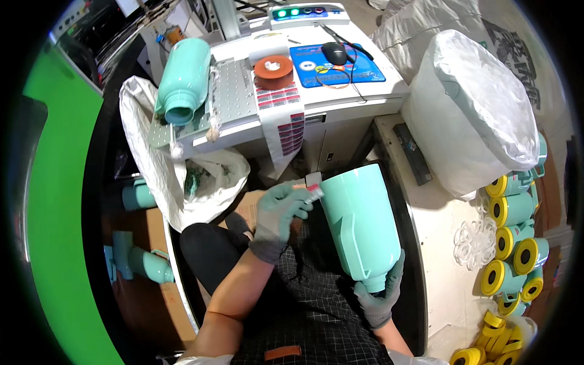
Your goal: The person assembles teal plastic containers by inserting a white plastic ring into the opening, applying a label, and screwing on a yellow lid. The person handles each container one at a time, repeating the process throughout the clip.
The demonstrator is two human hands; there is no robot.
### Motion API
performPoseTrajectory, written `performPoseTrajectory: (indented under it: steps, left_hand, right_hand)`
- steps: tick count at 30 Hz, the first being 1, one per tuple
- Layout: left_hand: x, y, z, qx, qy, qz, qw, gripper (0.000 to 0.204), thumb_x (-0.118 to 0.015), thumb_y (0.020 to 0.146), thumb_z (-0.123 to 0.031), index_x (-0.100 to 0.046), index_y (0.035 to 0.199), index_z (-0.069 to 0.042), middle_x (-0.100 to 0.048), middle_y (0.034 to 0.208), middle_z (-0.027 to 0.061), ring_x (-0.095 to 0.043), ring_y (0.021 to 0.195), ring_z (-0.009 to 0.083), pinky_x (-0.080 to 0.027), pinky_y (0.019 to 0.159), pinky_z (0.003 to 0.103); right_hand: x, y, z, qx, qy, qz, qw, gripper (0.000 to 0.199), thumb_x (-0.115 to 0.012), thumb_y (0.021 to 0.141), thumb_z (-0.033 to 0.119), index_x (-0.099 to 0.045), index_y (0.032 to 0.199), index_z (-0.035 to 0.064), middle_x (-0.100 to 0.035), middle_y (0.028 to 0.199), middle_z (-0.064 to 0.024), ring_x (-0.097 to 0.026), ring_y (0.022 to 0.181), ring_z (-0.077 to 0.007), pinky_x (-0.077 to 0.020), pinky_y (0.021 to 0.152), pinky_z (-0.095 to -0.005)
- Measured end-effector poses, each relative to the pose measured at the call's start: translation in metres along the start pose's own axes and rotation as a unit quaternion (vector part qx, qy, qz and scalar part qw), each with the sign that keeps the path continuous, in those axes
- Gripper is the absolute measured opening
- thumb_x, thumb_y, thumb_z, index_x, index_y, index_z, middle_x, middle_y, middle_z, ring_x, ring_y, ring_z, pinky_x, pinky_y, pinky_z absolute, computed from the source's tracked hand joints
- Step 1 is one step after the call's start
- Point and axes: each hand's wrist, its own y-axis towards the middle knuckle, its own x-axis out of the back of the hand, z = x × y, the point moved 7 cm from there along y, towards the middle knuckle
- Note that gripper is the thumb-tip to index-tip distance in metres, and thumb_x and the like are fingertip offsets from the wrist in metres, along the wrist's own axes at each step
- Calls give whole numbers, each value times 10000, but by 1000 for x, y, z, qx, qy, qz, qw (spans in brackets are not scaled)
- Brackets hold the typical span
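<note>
A turquoise plastic jug body with a side handle lies tilted over my lap, its narrow neck toward me and its broad end away. My gloved right hand is closed around the neck end. Between the fingertips of my gloved left hand is a small red and white sticker, close beside the jug's broad end. Beyond, a strip of printed stickers hangs over the bench's front edge. A second turquoise jug body rests on the perforated metal plate, its open neck facing me.
An orange tape roll and a black mouse on a blue pad sit on the white bench. White sacks stand at left and right. Several yellow-ended jugs and white rings lie at right.
</note>
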Motion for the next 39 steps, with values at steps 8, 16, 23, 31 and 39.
performPoseTrajectory:
  steps: [8,16,23,31,39]
  left_hand:
    - [-38,-25,4,48,-26,99,994,150,-712,956,-172,-749,1001,-35,-720,896,33,-663,800,91,-529,698,240]
    - [-3,-14,10,-38,168,-25,985,367,-846,876,-322,-596,825,-58,-670,784,19,-607,639,119,-513,632,282]
    - [87,-6,-133,-432,605,-270,612,612,-841,808,-328,-562,1296,-87,-580,1266,140,-550,1229,385,-470,1008,519]
    - [124,61,-233,-527,780,-130,310,561,-649,859,-118,-555,1409,-165,-503,1507,56,-466,1365,395,-409,1130,586]
    - [84,-196,-199,-516,615,-98,589,852,-895,741,-526,-556,1403,-110,-706,1268,82,-691,1028,212,-514,856,384]
  right_hand:
    - [-5,-5,3,75,-82,15,994,1131,-874,749,159,-214,1661,51,-282,1677,-234,-474,1437,-326,-437,1144,-421]
    - [-8,-1,24,133,-173,16,976,1139,-917,738,225,-260,1667,176,-307,1637,-318,-558,1364,-406,-562,984,-456]
    - [18,20,-4,-39,88,-71,993,1011,-790,798,168,-248,1614,-85,-396,1604,-241,-455,1441,-348,-379,1193,-471]
    - [-26,123,54,156,75,-64,983,972,-813,796,174,-309,1583,-95,-365,1627,-257,-393,1495,-360,-331,1222,-485]
    - [-142,211,168,394,-140,-6,908,916,-907,736,234,-495,1532,46,-470,1537,-284,-612,1302,-409,-557,1021,-423]
